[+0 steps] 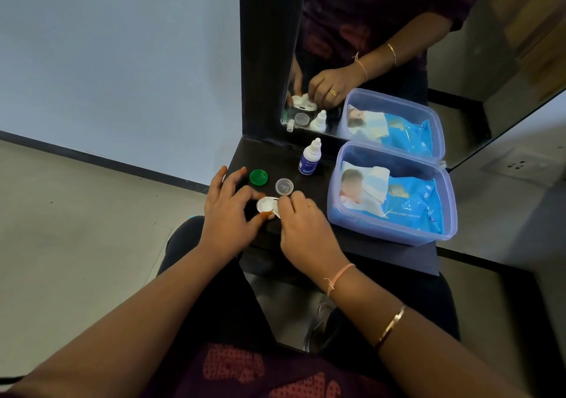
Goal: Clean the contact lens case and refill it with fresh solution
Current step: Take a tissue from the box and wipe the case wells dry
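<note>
A white contact lens case lies on the dark shelf, both caps off. My left hand pinches its left end between thumb and forefinger. My right hand has its fingertips bent over the case's right well; what they hold, if anything, is hidden. Behind the case lie a green cap and a clear cap, both upside down. A small white solution bottle with a blue label stands upright further back.
A clear plastic tub holding a blue pack of wipes fills the right side of the shelf. A mirror stands behind, reflecting the hands and objects. The shelf's front edge is just below my hands, with my knees under it.
</note>
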